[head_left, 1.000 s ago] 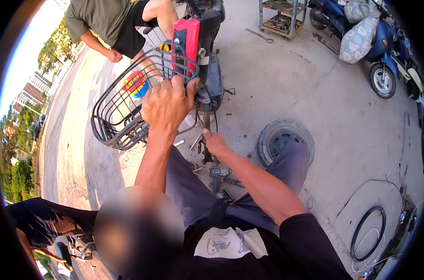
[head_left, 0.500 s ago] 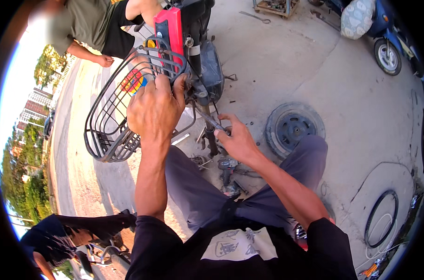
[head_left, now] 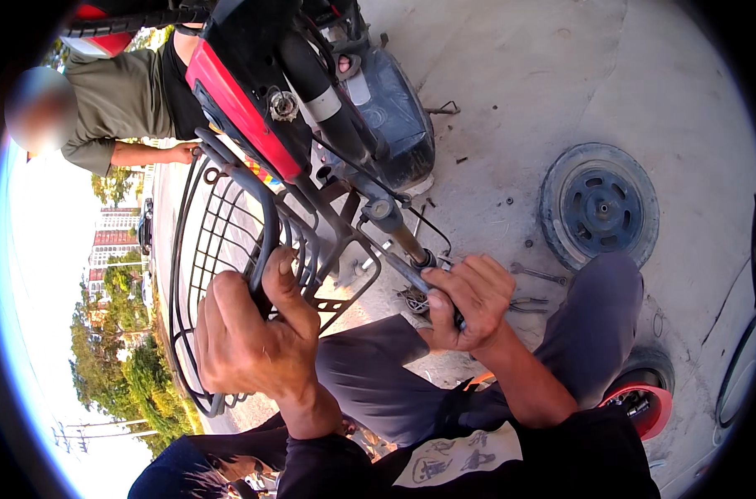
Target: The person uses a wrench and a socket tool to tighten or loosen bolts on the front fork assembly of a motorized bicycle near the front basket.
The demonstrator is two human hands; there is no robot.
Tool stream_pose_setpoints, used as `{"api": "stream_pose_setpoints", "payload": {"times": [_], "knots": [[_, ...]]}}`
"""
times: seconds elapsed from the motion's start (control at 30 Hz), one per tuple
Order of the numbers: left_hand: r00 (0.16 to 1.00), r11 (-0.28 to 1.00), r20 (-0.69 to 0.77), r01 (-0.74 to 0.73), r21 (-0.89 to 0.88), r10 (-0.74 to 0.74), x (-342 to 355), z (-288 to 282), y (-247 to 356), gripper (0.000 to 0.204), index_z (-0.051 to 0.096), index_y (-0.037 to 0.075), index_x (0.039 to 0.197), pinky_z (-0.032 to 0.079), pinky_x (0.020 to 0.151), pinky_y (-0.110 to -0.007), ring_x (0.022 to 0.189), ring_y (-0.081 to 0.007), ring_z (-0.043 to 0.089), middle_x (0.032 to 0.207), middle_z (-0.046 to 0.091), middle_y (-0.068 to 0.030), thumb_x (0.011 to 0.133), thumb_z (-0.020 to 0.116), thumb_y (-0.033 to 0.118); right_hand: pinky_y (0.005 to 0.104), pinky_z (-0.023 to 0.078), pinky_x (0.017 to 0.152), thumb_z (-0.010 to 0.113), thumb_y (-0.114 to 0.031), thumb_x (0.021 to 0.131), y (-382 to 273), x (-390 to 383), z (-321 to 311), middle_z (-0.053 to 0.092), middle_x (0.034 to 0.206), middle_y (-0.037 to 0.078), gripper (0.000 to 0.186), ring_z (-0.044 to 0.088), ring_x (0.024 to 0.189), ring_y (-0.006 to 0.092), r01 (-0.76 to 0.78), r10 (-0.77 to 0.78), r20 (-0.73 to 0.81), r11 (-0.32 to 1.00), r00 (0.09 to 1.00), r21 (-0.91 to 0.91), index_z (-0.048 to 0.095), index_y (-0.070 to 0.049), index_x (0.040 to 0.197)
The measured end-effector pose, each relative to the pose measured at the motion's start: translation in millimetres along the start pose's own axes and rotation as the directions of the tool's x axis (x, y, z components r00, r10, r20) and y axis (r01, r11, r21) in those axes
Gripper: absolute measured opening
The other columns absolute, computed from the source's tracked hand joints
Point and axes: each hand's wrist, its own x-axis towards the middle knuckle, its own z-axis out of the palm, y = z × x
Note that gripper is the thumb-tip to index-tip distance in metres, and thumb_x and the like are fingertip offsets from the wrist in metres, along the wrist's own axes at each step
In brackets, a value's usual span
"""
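Note:
My left hand (head_left: 257,333) is closed round the dark rim of a black wire basket (head_left: 216,224) on the front of a scooter with a red panel (head_left: 245,108). The right hand (head_left: 471,303) is wrapped round a grey metal bar (head_left: 407,270); its exact kind is unclear. The bar slants up and left toward the basket's bracket, beside the scooter's bare fork leg (head_left: 398,229). Where its far end meets the frame, I cannot make out contact. No wheel is fitted at the fork.
A removed wheel (head_left: 552,212) lies right on the concrete. Near it are spanners (head_left: 540,274) and pliers (head_left: 529,304). A red bowl-like container (head_left: 656,407) sits by my leg. A person (head_left: 124,104) at upper left has a hand by the basket; another person (head_left: 191,470) is at lower left.
My view has come closer and tilted. The basket and scooter front look larger and turned. My right hand has closed more fully round the bar; my left hand stays on the basket.

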Motion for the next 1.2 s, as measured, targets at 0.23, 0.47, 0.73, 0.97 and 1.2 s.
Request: {"api": "stream_pose_setpoints", "payload": {"times": [0.23,0.47,0.73,0.97,1.2], "knots": [[0.999,0.995,0.03,0.042,-0.093,-0.039,-0.7,4.1,-0.5,0.053,0.055,0.006,0.067,0.027,0.041,-0.037,0.042,-0.0241,0.041,0.051,0.043,-0.0084,0.096,0.057,0.05,0.0321,0.031,0.047,0.059,-0.008,0.075,-1.0,3.6,-0.1,0.05,0.061,0.003,0.012,0.044,0.049,0.0188,0.022,-0.022,0.0,0.999,1.0,0.036,0.065,-0.003,0.084],[0.985,0.968,0.167,0.084,-0.235,-0.045,-0.3,-2.4,-7.4,0.048,0.053,0.003,0.069,0.031,0.044,-0.041,0.046,-0.0325,0.044,0.055,0.043,-0.012,0.095,0.061,0.043,0.0322,0.033,0.046,0.061,-0.003,0.077,-17.4,55.5,15.3,0.054,0.065,0.003,0.014,0.045,0.048,0.0192,0.112,-0.083,-0.158,0.976,0.984,0.184,0.064,0.0,0.09],[0.995,0.984,0.099,0.042,-0.174,-0.025,-0.5,0.1,-9.3,0.05,0.051,0.007,0.064,0.029,0.045,-0.04,0.046,-0.0304,0.044,0.055,0.041,-0.0092,0.09,0.065,0.048,0.0284,0.038,0.055,0.061,-0.01,0.089,-21.3,140.9,77.6,0.057,0.074,0.005,0.014,0.048,0.059,0.0137,0.211,-0.086,-0.342,0.914,0.936,0.347,0.057,0.001,0.098],[0.996,0.986,0.084,0.052,-0.161,-0.038,0.8,-2.1,-8.4,0.052,0.047,0.009,0.063,0.029,0.043,-0.038,0.044,-0.0264,0.044,0.053,0.041,-0.006,0.088,0.067,0.049,0.0364,0.037,0.07,0.066,-0.016,0.088,-11.6,183.4,136.0,0.05,0.069,-0.002,0.018,0.053,0.069,0.0192,0.232,-0.144,-0.494,0.965,0.858,0.121,0.056,-0.009,0.101],[0.999,0.996,0.037,0.042,-0.081,-0.039,2.3,-7.0,-6.4,0.048,0.049,0.012,0.064,0.035,0.044,-0.037,0.049,-0.0239,0.051,0.055,0.047,-0.0033,0.088,0.066,0.05,0.0361,0.044,0.065,0.068,-0.017,0.087,-15.9,179.7,134.2,0.052,0.085,0.006,0.022,0.057,0.071,0.023,0.114,-0.015,-0.428,0.972,0.903,0.207,0.053,-0.008,0.1]]}}
